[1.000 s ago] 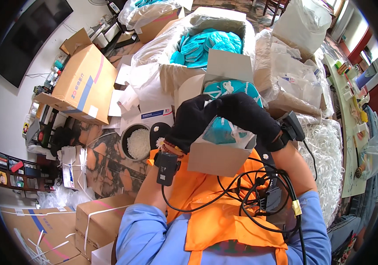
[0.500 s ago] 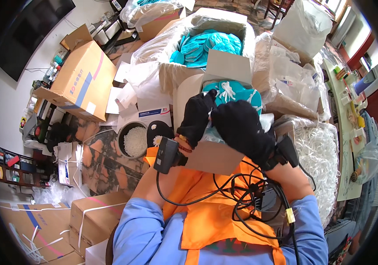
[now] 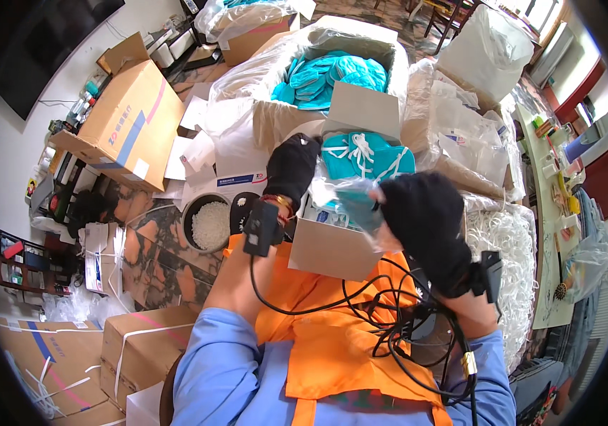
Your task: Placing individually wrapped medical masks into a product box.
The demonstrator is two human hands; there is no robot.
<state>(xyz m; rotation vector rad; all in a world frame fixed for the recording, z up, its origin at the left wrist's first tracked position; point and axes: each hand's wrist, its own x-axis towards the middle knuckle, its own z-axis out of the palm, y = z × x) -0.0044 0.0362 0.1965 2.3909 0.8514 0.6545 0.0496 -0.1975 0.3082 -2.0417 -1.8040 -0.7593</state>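
A small open carton (image 3: 335, 250) stands in front of me, with teal cup-shaped face masks (image 3: 382, 153) and their white straps at its far end. My right hand (image 3: 423, 216), in a black fingerless glove, is closed on a clear plastic bag (image 3: 350, 202) over the carton's near end. Something teal shows through the bag, blurred by motion. On the carton's left side is my left hand (image 3: 294, 169), also gloved in black. Its fingers are mostly hidden, so I cannot tell what it grips. More packed pieces lie under the bag inside the carton.
Beyond the carton, a large plastic-lined box (image 3: 254, 117) holds a heap of teal masks (image 3: 336, 74). A bin of white straps (image 3: 499, 263) stands at right, and a round bowl of white bits (image 3: 211, 224) at left. Black cables (image 3: 403, 319) hang across my orange apron.
My hands have moved apart: the right went right and down with the plastic bag, the left went up and left. The bag and the masks in the carton now show more between them.
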